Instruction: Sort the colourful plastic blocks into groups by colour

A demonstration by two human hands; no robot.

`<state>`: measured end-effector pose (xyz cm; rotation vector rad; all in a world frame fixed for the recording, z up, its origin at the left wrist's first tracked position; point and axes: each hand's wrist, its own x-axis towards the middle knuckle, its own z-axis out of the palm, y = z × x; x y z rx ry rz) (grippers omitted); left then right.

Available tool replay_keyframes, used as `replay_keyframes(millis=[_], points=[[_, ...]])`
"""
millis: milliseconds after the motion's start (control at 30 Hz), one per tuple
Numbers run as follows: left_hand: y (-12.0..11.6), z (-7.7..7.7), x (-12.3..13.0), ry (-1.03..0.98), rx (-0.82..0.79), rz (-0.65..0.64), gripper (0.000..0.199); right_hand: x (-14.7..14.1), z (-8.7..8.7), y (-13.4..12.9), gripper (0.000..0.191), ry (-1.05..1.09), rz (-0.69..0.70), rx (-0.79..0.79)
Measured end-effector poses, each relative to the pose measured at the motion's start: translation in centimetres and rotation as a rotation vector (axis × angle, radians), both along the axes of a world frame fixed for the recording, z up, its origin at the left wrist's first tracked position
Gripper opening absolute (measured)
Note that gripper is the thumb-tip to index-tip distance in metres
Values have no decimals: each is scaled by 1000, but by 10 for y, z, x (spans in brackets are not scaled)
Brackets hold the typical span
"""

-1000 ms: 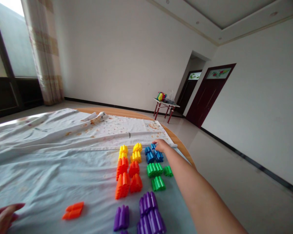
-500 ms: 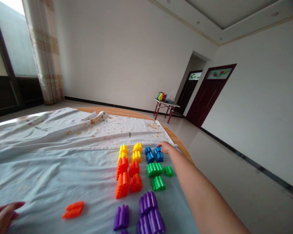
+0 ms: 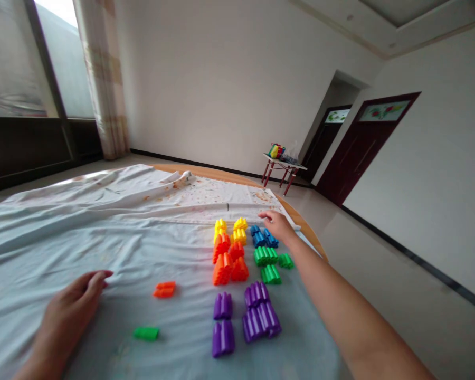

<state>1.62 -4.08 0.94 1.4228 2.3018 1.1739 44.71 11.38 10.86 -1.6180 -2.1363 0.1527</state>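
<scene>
My right hand [image 3: 277, 225] hovers just past the blue plastic blocks [image 3: 263, 237], fingers loosely extended, with nothing visible in them. On the left, my left hand [image 3: 73, 303] is above the cloth, thumb and fingers drawn together; whatever they may hold is hidden. An orange block [image 3: 164, 289] and a green block [image 3: 146, 333] lie separately between that hand and the groups. Yellow blocks [image 3: 239, 235] are grouped at the far end, with orange blocks [image 3: 222, 269] in front of them. Green blocks [image 3: 271, 274] sit nearer than the blue ones, and shiny purple blocks [image 3: 261, 319] are closest to me.
A wrinkled pale cloth [image 3: 114, 227] covers the round wooden table [image 3: 311, 232], whose edge shows at the back and right. Beyond it stands a small table [image 3: 285, 162] with a colourful bag [image 3: 276, 151]. Dark red door [image 3: 366, 145] at right; curtain [image 3: 103, 79] at left.
My right hand has lifted off the blue blocks. My left hand has come further into view, towards the right. The view has shifted, and the lone green block now shows.
</scene>
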Motion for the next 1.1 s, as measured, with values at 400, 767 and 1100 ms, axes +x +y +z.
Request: replay_keyframes(millis=[400, 767, 1100], points=[[-2, -15, -3, -179, 40, -103, 41, -190, -38, -152, 27, -80, 647, -132], [1, -20, -12, -233, 23, -144, 42, -215, -61, -135, 25, -334, 391, -118], [4, -19, -14, -156, -64, -98, 49, -199, -61, -136, 34, -308, 626, -30]])
